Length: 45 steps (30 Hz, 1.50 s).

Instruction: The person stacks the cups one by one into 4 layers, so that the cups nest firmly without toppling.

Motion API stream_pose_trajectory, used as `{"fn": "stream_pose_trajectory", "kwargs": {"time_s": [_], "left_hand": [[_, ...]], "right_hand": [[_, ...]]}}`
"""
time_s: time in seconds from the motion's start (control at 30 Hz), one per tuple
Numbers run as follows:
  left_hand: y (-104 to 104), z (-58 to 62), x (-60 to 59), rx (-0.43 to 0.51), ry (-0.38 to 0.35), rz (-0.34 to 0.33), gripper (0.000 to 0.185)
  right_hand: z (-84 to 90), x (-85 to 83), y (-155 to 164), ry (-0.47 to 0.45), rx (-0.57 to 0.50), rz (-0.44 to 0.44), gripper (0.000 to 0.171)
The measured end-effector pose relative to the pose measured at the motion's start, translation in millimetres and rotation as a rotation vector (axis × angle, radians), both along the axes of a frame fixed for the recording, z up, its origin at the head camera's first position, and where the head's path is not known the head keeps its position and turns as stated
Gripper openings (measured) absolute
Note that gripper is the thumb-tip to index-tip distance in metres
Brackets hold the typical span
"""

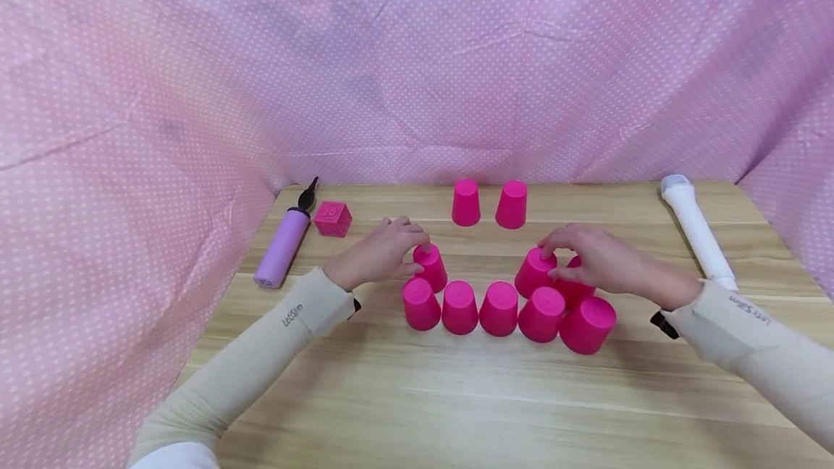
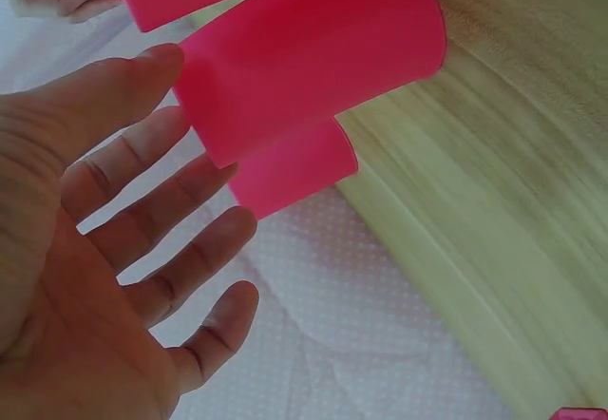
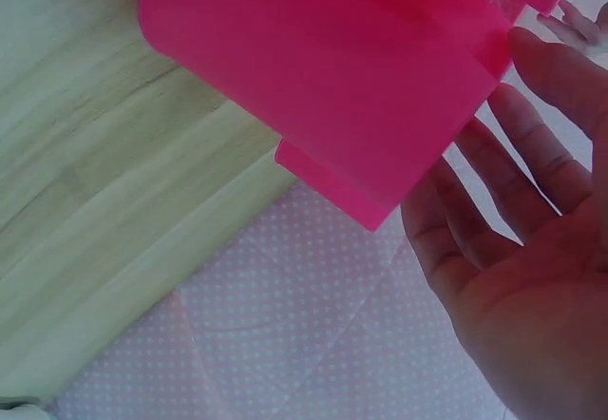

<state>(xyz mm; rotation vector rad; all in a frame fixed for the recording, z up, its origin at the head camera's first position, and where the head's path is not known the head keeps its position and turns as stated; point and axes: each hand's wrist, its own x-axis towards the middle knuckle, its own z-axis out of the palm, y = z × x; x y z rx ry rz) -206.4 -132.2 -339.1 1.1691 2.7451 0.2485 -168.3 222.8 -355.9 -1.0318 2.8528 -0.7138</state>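
Observation:
Several pink cups stand upside down on the wooden table, including a front row (image 1: pixel 498 308). My left hand (image 1: pixel 384 252) pinches the top of a pink cup (image 1: pixel 433 277) behind the row's left end, thumb on the near side and fingers on the far side. In the left wrist view its fingertips (image 2: pixel 217 178) lie along the base of a cup (image 2: pixel 323 68). With thumb and forefinger, my right hand (image 1: pixel 596 258) holds the top of another cup (image 1: pixel 531 281) behind the row's right part. That hand partly hides a neighbouring cup (image 1: pixel 575 294) on its right.
Two more pink cups (image 1: pixel 465 205) stand apart near the table's back edge. A purple hand pump (image 1: pixel 283 246) with a black nozzle and a pink cube (image 1: pixel 333 219) lie at the left. On the right lies a white stick-like object (image 1: pixel 700 230). Pink dotted cloth (image 1: pixel 417 78) hangs behind.

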Motion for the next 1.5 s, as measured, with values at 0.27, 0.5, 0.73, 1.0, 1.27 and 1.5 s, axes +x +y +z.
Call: {"fn": "stream_pose_trajectory", "kwargs": {"time_s": [0.27,0.5,0.73,1.0,1.27,1.5], "left_hand": [[0.0,-3.6,0.0,0.02,-0.017,0.018,0.031],[0.2,-6.3,-0.9,0.017,-0.014,0.019,0.031],[-0.5,-7.8,0.6,0.018,-0.01,0.021,0.029],[-0.1,-1.8,-4.2,0.066,0.043,0.028,0.03],[-2.4,5.1,-29.4,0.101,0.137,0.091,0.024],[-7.6,0.0,-57.8,0.089,0.126,0.169,0.026]], "right_hand": [[-1.0,0.2,-0.9,-0.003,0.018,-0.021,0.036],[-1.6,0.1,-3.7,-0.002,0.025,-0.027,0.038],[-5.2,-0.7,-5.1,0.022,0.014,-0.022,0.037],[8.4,-9.5,-1.3,0.217,-0.088,0.015,0.034],[32.1,-30.9,11.8,0.198,-0.044,-0.104,0.031],[37.7,-57.8,24.4,0.178,-0.045,-0.191,0.021]]}}
